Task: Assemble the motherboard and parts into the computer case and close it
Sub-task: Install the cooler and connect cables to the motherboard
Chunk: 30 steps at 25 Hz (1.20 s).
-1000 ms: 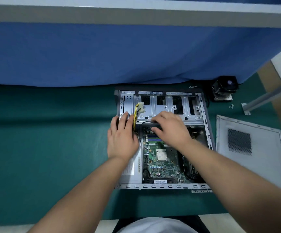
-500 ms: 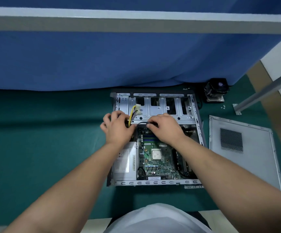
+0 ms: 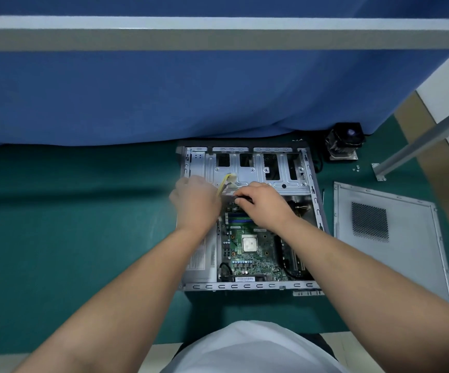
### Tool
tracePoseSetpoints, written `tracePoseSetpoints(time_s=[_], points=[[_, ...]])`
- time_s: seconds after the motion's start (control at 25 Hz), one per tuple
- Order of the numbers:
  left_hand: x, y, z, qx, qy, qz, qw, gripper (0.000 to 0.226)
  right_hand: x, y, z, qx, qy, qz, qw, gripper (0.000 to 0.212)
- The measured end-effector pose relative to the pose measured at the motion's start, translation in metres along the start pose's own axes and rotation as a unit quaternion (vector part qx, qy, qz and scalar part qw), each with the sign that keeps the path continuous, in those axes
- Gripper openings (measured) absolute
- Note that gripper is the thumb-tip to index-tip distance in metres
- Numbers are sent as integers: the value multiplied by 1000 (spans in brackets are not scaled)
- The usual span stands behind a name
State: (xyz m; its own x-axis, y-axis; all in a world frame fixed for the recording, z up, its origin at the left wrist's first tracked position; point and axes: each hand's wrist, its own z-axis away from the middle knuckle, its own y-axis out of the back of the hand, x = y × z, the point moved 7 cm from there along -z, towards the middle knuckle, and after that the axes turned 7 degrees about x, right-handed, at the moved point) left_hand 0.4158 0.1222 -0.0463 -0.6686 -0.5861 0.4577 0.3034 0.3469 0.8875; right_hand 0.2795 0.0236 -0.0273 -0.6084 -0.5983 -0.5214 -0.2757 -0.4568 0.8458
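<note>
The computer case [image 3: 247,219] lies open on the green mat [image 3: 70,238], side uppermost, with the motherboard [image 3: 250,251] seated inside toward 6 o'clock. The step in hand appears to be cable routing. The right hand [image 3: 263,208], at the board's 12 o'clock edge, pinches a black cable [image 3: 240,198] between curled fingers. The left hand [image 3: 195,203] is blurred; its fingers curl beside the yellow wires [image 3: 222,184], but whether they grip cannot be told. The side panel [image 3: 390,238] lies apart at 3 o'clock, the cooler fan [image 3: 345,141] at 1 o'clock. Judged next: seat the connector squarely without bending pins.
</note>
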Motion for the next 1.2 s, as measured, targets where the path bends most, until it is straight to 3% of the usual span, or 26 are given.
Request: tracePoseSetpoints(time_s=[0.12,0.24,0.4,0.6,0.72,0.96,1.08,1.2], points=[[11,-7,11,-34,-63,54,996,15,0,5,3,5,11,-5,1000,26],[12,-22,20,-131,-31,116,984,20,-3,11,7,16,35,16,999,19],[17,-31,26,-164,-65,28,984,31,-8,15,14,17,68,44,997,14],[13,-38,19,-181,-22,30,983,21,-5,16,16,-16,78,37,996,14],[16,-41,20,-199,-41,16,979,23,-3,13,17,-37,80,31,996,14],[18,-42,30,-255,-100,-17,962,26,-2,19,13,34,57,-1,998,12],[16,-42,29,-241,-84,-16,967,35,2,20,10,52,47,4,998,15],[15,-43,27,-235,-67,-20,969,45,11,31,18,140,9,16,990,21]])
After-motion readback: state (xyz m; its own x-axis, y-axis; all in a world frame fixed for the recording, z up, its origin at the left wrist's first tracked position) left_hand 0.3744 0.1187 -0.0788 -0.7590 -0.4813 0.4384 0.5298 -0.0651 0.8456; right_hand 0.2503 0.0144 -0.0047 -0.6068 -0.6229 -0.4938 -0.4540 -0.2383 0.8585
